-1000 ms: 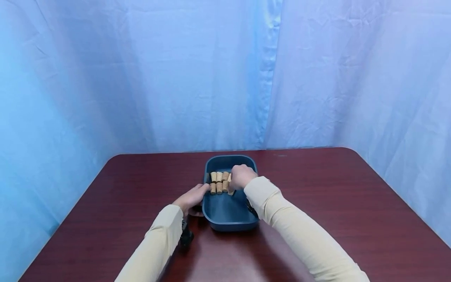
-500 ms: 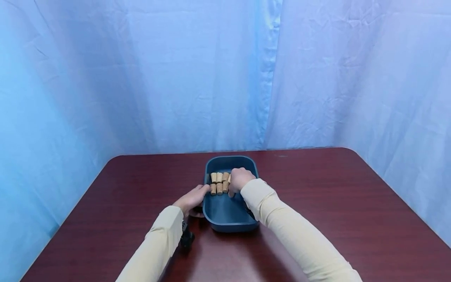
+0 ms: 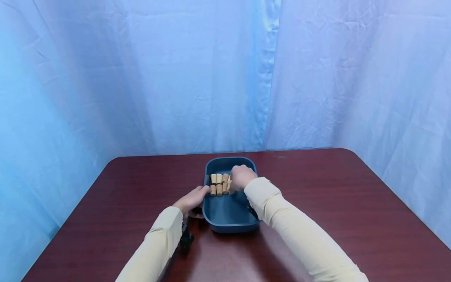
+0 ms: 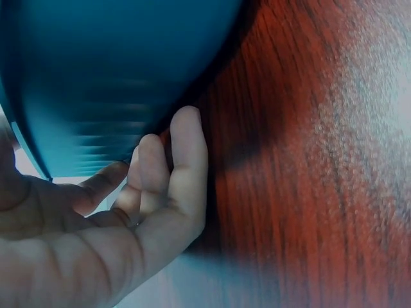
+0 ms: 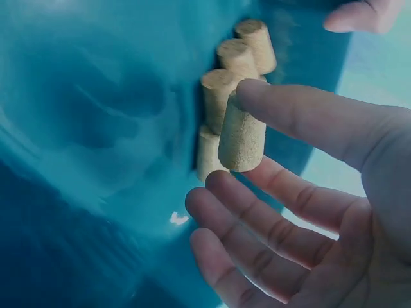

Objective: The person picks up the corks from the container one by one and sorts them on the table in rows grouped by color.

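Observation:
In the head view a deep blue plastic tub [image 3: 230, 226] stands on the table, with several tapered corks [image 3: 219, 190] laid in two rows inside. My left hand [image 3: 192, 201] grips the tub's left side, thumb at the rim; the left wrist view shows curled fingers [image 4: 187, 144] against the outer wall. My right hand [image 3: 242, 178] is inside the tub, at the right end of the rows. Between its thumb and index finger it pinches one cork [image 5: 243, 138], tilted slightly, beside the other corks. The remaining fingers of that hand are spread loosely.
The tub rests on a dark red wood-grain table [image 3: 317, 196] with rounded far corners. Pale blue curtains [image 3: 197, 78] hang behind and at both sides. A black wrist device [image 3: 186, 237] sits under the left sleeve.
My right hand dipped slightly toward me, then moved back up and a little away along the cork rows. The left hand has kept its place on the tub.

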`<state>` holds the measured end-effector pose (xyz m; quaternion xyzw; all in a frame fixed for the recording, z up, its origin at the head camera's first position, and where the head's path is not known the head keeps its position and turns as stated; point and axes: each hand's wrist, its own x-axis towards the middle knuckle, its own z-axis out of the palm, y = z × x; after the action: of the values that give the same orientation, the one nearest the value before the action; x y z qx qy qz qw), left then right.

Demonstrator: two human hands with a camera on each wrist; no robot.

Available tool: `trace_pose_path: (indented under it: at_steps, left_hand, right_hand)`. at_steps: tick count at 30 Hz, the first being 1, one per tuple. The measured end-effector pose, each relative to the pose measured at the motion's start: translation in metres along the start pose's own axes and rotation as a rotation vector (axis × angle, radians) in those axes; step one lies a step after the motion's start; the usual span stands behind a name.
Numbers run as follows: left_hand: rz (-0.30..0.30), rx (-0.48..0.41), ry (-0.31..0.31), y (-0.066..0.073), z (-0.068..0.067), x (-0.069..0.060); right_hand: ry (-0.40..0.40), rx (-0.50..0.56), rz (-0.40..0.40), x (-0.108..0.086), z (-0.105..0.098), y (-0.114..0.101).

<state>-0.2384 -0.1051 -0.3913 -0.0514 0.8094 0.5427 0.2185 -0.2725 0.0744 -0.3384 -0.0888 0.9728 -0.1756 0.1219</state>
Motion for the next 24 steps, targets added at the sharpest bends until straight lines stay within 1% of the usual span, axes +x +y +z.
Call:
trace_pose_path:
  at_steps: [6, 10, 13, 19, 24]
  left_hand:
    - [0.0, 0.0, 0.004, 0.002, 0.002, 0.002]
    - [-0.003, 0.0, 0.0, 0.005, 0.001, 0.003]
    - [-0.005, 0.002, -0.006, 0.005, 0.0, 0.003]
    - [0.0, 0.007, -0.002, 0.003, 0.0, 0.003]
    - [-0.015, -0.002, 0.004, 0.0, 0.0, 0.0]
  right_hand:
    - [0.044, 0.047, -0.05, -0.01, -0.015, 0.009]
    - [0.072, 0.041, -0.077, -0.017, -0.028, 0.019]
    - [0.084, 0.036, -0.083, -0.024, -0.036, 0.027]
    - [0.096, 0.059, -0.092, -0.034, -0.047, 0.042]
    - [0.136, 0.035, -0.141, -0.041, -0.05, 0.054]
